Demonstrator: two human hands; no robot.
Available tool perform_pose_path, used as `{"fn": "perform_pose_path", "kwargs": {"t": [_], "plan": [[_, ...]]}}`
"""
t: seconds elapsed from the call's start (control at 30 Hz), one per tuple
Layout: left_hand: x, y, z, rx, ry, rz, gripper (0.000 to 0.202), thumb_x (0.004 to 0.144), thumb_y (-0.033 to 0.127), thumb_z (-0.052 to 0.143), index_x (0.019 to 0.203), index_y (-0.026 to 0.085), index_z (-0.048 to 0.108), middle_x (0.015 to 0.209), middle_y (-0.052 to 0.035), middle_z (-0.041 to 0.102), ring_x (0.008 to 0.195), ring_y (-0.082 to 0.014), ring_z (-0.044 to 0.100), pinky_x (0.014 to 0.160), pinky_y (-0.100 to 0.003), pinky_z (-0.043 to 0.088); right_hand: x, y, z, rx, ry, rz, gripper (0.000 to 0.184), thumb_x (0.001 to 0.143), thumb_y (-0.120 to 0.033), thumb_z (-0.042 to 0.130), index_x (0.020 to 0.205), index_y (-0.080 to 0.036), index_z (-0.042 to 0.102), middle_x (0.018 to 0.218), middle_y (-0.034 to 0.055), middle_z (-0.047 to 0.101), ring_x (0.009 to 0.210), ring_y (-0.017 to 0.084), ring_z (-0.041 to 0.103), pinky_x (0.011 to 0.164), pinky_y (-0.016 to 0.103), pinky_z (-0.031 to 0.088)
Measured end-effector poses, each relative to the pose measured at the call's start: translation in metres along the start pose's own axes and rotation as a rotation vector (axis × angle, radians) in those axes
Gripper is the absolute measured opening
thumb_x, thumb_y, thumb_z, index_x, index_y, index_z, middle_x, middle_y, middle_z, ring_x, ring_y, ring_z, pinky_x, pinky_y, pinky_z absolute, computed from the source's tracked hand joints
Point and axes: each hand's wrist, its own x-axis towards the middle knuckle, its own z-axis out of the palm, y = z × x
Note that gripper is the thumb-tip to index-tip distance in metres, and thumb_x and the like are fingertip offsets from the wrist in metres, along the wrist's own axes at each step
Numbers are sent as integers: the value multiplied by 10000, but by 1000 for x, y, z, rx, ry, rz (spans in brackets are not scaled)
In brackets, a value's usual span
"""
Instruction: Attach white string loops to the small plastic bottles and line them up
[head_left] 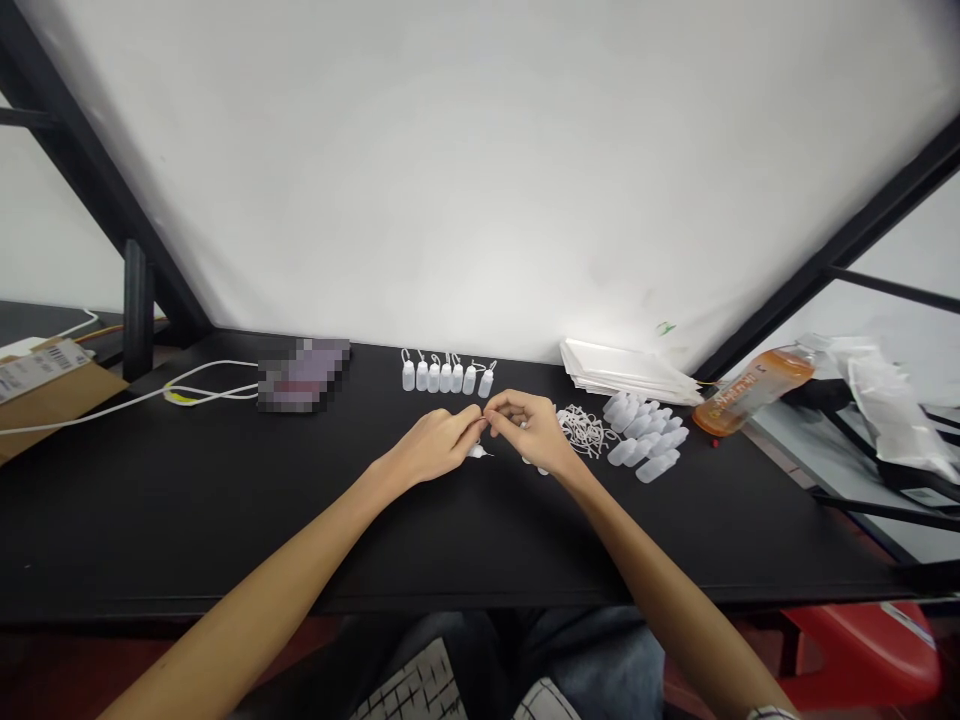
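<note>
Bare arms (307, 565) reach over a black table (480, 540). Left hand (442, 440) and right hand (531, 428) pinch close together; what they pinch is too small to tell. One white pointy piece (477, 452) peeks out below. Seven little bottles (445, 379) stand behind. One big bottle (754, 388) has orange drink (709, 416).

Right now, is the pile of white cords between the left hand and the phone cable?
No, the white cords lie beside the right hand, between it and the small bottles.
</note>
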Motion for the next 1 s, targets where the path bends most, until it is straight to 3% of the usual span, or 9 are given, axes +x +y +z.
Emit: {"fn": "perform_pose_path", "kwargs": {"t": [0.17, 0.37, 0.47, 0.67, 1.0], "plan": [[0, 5, -5, -40, 26, -13, 290, 988, 372, 360, 809, 191, 499, 590, 34, 479, 515, -123, 426, 562, -251, 274, 4, -2, -4, 293, -2, 90, 222, 769, -364, 692, 737, -151, 639, 604, 16, 616, 545, 130, 585, 456, 229, 437], [2, 4, -5, -171, 93, -57, 348, 952, 414, 425, 693, 182, 414, 602, 48, 406, 546, -99, 353, 565, -247, 258, 6, -5, -10, 416, 115, 107, 179, 746, -327, 731, 729, -156, 681, 619, 7, 611, 531, 108, 551, 425, 213, 435], [3, 4, -7, -285, 92, -93, 369, 963, 422, 401, 685, 178, 407, 605, 51, 373, 564, -98, 344, 574, -250, 259, 6, -5, -9, 479, 137, 105, 177, 745, -324, 743, 736, -155, 690, 675, 23, 641, 594, 134, 611, 444, 221, 475], [3, 7, -11, -427, 81, -144, 397, 977, 464, 351, 757, 170, 500, 657, 43, 409, 619, -110, 383, 598, -257, 274, 4, -7, -4, 543, 110, 102, 194, 746, -343, 758, 777, -159, 708, 710, 45, 692, 726, 189, 685, 588, 305, 580], [3, 5, -8, -478, 117, -127, 380, 982, 438, 351, 753, 172, 496, 641, 41, 401, 611, -112, 378, 601, -264, 269, 4, -8, 1, 551, 128, 101, 201, 717, -355, 787, 775, -170, 730, 732, 42, 710, 733, 199, 707, 622, 329, 605]]}}
